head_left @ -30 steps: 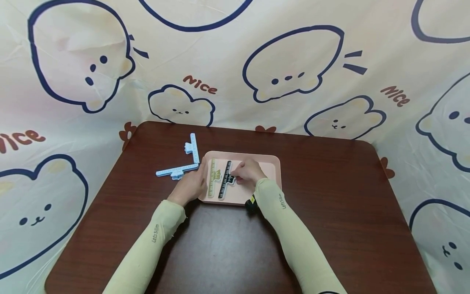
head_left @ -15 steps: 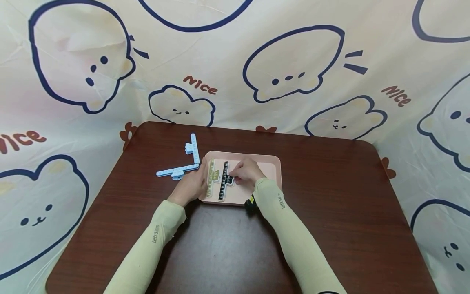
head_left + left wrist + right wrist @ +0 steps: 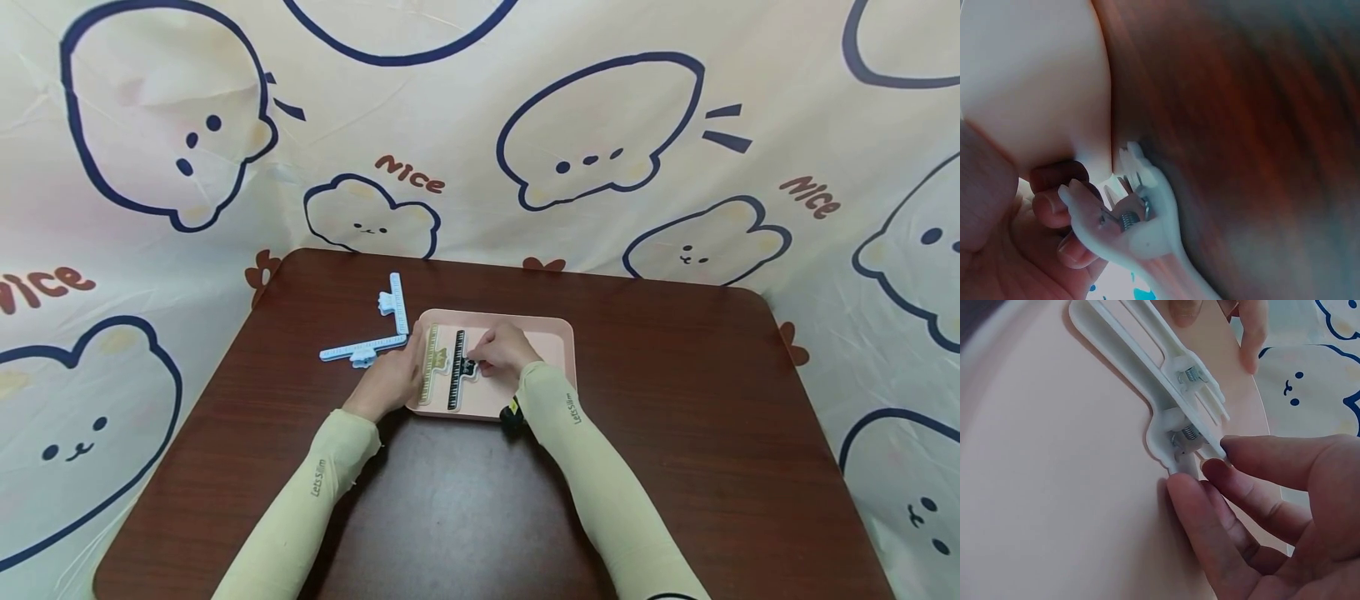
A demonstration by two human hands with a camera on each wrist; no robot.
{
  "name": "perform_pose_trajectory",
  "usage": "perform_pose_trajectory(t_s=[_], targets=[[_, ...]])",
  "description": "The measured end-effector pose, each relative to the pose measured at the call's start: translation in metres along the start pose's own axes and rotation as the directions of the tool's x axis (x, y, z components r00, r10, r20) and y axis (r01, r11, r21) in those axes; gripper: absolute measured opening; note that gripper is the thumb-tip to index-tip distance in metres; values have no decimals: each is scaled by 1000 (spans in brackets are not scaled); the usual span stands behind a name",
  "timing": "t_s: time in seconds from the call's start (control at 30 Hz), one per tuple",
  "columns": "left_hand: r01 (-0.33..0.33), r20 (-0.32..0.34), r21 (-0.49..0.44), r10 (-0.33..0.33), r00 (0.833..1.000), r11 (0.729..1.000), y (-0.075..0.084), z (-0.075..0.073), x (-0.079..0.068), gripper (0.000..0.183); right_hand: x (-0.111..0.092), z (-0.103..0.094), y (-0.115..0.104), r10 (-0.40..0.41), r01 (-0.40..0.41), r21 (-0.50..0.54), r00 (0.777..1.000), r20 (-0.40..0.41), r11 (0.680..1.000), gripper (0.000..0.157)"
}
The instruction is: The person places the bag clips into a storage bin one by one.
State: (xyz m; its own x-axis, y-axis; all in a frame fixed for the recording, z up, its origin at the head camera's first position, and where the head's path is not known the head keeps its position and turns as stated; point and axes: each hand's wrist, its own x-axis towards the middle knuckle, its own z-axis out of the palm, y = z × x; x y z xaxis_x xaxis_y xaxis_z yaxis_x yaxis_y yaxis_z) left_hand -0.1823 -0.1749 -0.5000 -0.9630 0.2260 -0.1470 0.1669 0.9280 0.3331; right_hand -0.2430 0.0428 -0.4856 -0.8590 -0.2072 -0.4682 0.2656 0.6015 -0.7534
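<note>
On a pink tray (image 3: 543, 402) lie two ruler-shaped spring clips side by side, one yellow-green (image 3: 429, 379) and one black (image 3: 455, 379). My right hand (image 3: 507, 350) pinches the handle end of the black clip between thumb and fingers; the right wrist view shows this clip (image 3: 1116, 369) from its pale side, spring visible. At the tray's left side my left hand (image 3: 392, 379) grips the rim, a thumb (image 3: 1185, 309) inside and fingers outside. In the left wrist view, a pale spring clip (image 3: 1154, 234) on the table stands right beside those fingers.
Two light blue ruler clips lie left of the tray, one upright in view (image 3: 398, 304) and one slanting (image 3: 363, 347) near my left hand. A black device (image 3: 513, 419) sits at my right wrist. A printed cloth (image 3: 465, 108) surrounds the brown table (image 3: 675, 400).
The black clip has turned slightly and its far end has shifted left. The yellow-green clip has moved a little left too. Both hands have stayed nearly in place.
</note>
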Motion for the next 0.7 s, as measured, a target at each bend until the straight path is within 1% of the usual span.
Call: perform_pose_trajectory(t_s=[0.13,0.3,0.47,0.67,0.7], targets=[[-16,-13,9,16,1000,1000,0,0,0,81,1,0,1,1,-1,0,1000,1,1000,12],[-26,-13,13,26,1000,1000,0,0,0,79,2,1,2,5,-5,12,1000,2,1000,12],[-25,-19,8,25,1000,1000,0,-1,0,79,-1,-1,3,-16,16,28,1000,2,999,11],[-22,-17,7,22,1000,1000,2,-2,-1,77,-4,-5,3,-33,33,12,999,-2,999,11],[-24,-20,9,25,1000,1000,1,-2,-1,77,-5,-6,3,-40,40,-3,999,-9,999,10]])
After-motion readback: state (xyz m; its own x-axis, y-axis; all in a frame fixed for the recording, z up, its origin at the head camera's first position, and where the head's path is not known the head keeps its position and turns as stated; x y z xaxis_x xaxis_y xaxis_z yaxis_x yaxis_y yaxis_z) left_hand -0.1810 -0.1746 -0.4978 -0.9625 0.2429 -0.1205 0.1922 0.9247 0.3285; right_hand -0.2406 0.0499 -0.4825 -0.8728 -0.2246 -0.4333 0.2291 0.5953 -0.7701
